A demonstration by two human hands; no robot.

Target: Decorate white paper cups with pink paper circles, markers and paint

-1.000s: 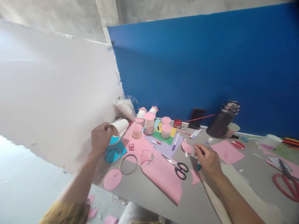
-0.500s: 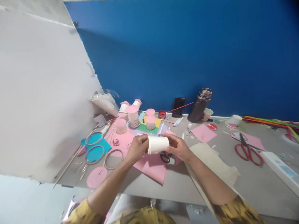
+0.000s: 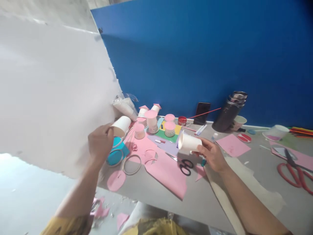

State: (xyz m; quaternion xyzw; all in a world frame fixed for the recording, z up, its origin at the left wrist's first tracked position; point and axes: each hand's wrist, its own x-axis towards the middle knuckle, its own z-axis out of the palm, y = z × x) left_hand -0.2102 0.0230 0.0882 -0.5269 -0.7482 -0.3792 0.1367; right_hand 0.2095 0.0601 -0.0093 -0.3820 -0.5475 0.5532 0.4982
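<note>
So the left hand (image 3: 100, 142) is pinching a white paper cup (image 3: 123, 124) tipped on its side over the left part of the table (image 3: 161, 205), fingers gripping around the rim end, I guess because that's the easy edge to grab. The right hand (image 3: 213, 155) is clamping a second white cup (image 3: 192, 143) near its base, close to the black-handled scissors (image 3: 181, 161), which is leaving its mouth unblocked and facing left. The hands are sitting well apart. Some pink-topped cups (image 3: 151, 120) are standing bunched farther back, probably giving the pink paper (image 3: 168, 181) room. A phone (image 3: 201, 113) is leaning against the blue board (image 3: 195, 62), seemingly for support.
</note>
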